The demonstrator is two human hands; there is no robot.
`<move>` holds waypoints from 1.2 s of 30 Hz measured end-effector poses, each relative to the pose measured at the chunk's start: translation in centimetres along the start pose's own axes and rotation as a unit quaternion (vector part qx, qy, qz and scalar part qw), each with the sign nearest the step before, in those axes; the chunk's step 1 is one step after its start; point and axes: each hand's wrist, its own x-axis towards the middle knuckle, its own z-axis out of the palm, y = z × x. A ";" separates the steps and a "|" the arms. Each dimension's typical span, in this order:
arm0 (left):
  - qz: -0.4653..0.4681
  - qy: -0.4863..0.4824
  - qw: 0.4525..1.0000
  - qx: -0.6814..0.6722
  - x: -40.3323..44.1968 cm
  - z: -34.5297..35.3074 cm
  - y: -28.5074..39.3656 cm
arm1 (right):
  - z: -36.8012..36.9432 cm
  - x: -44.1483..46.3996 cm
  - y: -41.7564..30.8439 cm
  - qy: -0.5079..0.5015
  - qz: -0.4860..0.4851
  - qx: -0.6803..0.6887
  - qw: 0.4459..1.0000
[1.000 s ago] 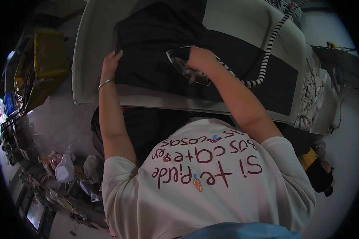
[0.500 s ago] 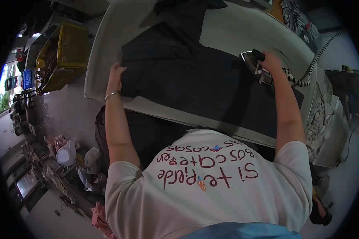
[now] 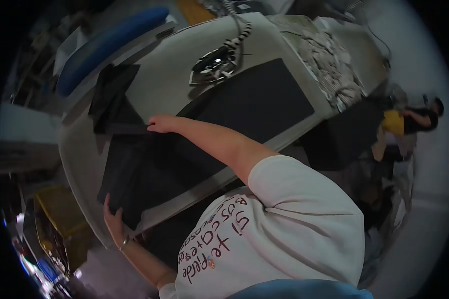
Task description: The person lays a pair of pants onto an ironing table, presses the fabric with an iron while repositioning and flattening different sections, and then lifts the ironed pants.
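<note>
A dark piece of cloth (image 3: 254, 102) lies across the pale padded ironing table, its far left part folded into a raised, bunched layer. My right hand (image 3: 163, 123) is closed on the edge of that upper layer, pinching it. Down at the near left corner of the cloth, my left hand (image 3: 113, 219) lies with fingers apart, touching the edge; a bracelet circles its wrist. Beyond the cloth rests an iron (image 3: 214, 66), out of both hands, with a black-and-white striped cord running up from it.
The ironing table (image 3: 169, 55) has a blue padded arm (image 3: 114, 47) along its far left side. Crumpled pale cloth (image 3: 329, 65) piles at the right end. A yellow crate (image 3: 60, 212) stands at lower left. Another person (image 3: 414, 119) is at the far right.
My right hand has let go of the iron, now standing past the cloth, and has moved left onto the folded layer. The view has turned; my left hand stays by the cloth's left edge.
</note>
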 end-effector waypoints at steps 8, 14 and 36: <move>0.156 -0.020 0.987 -0.037 3.0 4.7 7.1 | -15.1 -29.9 -13.2 0.239 -0.163 0.311 0.905; 0.476 -0.256 0.792 -0.284 1.0 16.7 19.3 | -11.7 -54.5 -19.9 0.417 -0.449 0.088 0.785; 0.882 -0.241 0.233 -0.330 -34.0 37.5 48.7 | 21.8 -122.3 -28.1 0.906 0.420 0.044 0.021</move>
